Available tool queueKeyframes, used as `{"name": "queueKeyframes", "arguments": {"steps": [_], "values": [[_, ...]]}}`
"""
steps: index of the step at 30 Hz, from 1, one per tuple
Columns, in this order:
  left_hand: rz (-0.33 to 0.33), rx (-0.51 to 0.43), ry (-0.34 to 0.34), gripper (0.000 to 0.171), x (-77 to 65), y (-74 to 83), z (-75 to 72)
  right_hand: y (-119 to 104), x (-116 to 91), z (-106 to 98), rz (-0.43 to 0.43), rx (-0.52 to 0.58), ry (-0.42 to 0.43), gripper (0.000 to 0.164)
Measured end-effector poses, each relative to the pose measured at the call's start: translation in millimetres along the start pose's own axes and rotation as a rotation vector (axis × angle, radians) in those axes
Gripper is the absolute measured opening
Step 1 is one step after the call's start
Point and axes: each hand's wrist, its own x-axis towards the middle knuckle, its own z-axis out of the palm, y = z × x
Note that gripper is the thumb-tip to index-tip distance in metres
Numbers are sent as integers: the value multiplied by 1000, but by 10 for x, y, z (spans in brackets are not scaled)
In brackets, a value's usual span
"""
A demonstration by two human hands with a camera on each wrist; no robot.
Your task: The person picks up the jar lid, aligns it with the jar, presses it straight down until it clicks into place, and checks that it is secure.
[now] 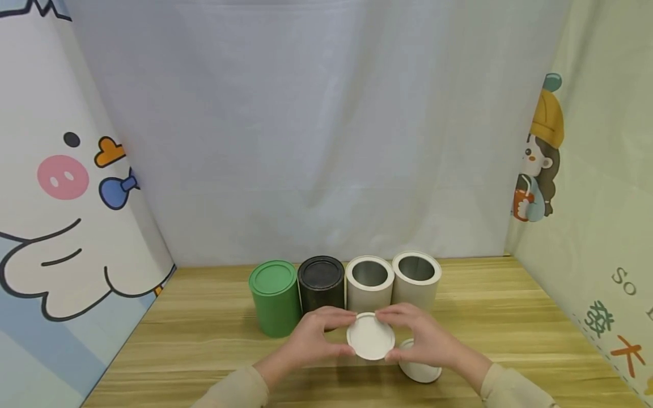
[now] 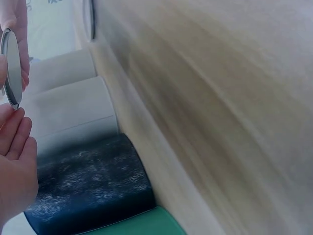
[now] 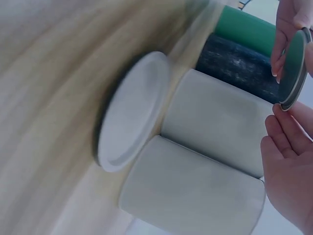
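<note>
Tabletop (image 1: pixel 194 328) stretches left of the closed green can (image 1: pixel 278 311) and black can (image 1: pixel 321 294), leaving room on that side. The left hand (image 1: pixel 317 334) and right hand (image 1: pixel 425 335) pinch opposite edges of a white lid (image 1: pixel 370 338); with the left white can (image 1: pixel 368 300) and right white can (image 1: pixel 415 293) open just beyond, fitting it seems the step, calling for a level carry forward. Rightward, a loose lid (image 1: pixel 420 372) lies under the right hand, with room toward the side cloth (image 1: pixel 586 238).

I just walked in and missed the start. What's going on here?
A person's left hand and right hand hold a white lid between them, raised above the table. Beyond it, a lidded green can, a lidded black can and two open white cans stand in a row. Another white lid lies on the table.
</note>
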Motion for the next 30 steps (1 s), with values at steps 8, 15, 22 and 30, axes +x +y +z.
{"name": "queueKeyframes", "arguments": {"steps": [8, 15, 22, 30], "values": [[-7, 23, 57, 52, 84, 72, -96, -43, 92, -112, 9, -18, 37, 63], [-46, 31, 71, 54, 139, 127, -173, -29, 163, -169, 2, -18, 48, 65], [-36, 69, 73, 54, 198, 129, -222, -20, 217, -208, 11, -5, 55, 66], [-58, 86, 78, 56, 268, 150, -281, 12, 278, -253, 24, -10, 80, 65]]}}
